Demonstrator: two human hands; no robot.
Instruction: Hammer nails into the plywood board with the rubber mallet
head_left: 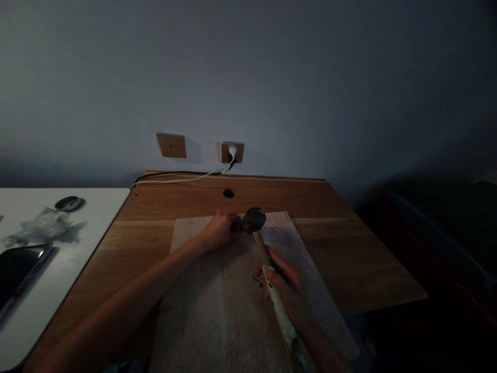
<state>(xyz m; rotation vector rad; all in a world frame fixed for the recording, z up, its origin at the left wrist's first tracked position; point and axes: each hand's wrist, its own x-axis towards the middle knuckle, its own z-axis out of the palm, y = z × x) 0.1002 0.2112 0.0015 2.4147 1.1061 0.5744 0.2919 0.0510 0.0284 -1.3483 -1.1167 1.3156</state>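
My right hand (288, 284) is wrapped round the pale wooden handle of a hammer (267, 264). The hammer's dark metal head sits at the far end of a wooden board (217, 300). My left hand (220, 229) rests on the board just left of the hammer head. Its fingers are pinched together on something small that I cannot make out. A few small nails (257, 280) lie on the board beside my right hand.
The board lies on a brown wooden desk (349, 248) against a grey wall. A white cable (186, 179) runs from a wall socket (232, 152). At the left a white table (101, 207) carries a dark tablet (19, 269), crumpled paper and a round dark object.
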